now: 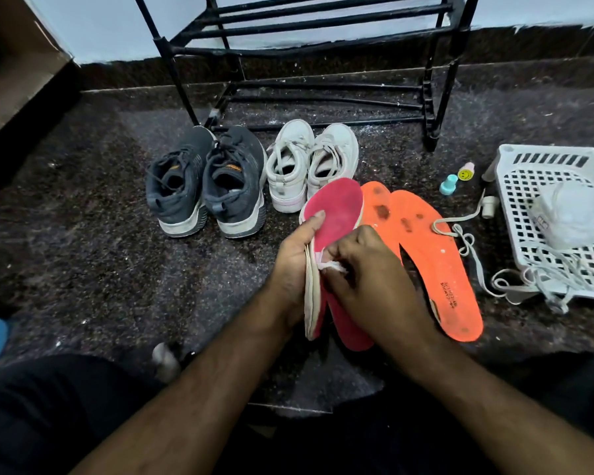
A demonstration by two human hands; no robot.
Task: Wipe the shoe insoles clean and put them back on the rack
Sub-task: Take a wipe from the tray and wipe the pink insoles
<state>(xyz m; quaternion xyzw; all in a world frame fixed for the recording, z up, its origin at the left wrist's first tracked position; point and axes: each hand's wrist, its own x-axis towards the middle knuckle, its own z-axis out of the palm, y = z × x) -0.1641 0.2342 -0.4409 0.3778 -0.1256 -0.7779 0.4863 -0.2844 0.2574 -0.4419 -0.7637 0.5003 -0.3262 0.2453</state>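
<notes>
Dark-trousered legs (66,406) at 6 o'clock on the speckled dark stone floor (100,255). Black metal shoe rack (306,49) at 12. White plastic basket (549,207) at 3, white laces (474,248) trailing out. Grey sneakers (204,181) at 10, white sneakers (311,162) at 12. Two orange foam insoles (436,255) flat at 2. Left hand (294,258), grip clamped on pink foam insole (336,214), centre, tilted up. Right hand (364,265), grip pinched on small white wipe (333,267) against it.

Orange insole (455,296): dark print near heel, too small to read. Small bottle (464,173): smiley sticker.
</notes>
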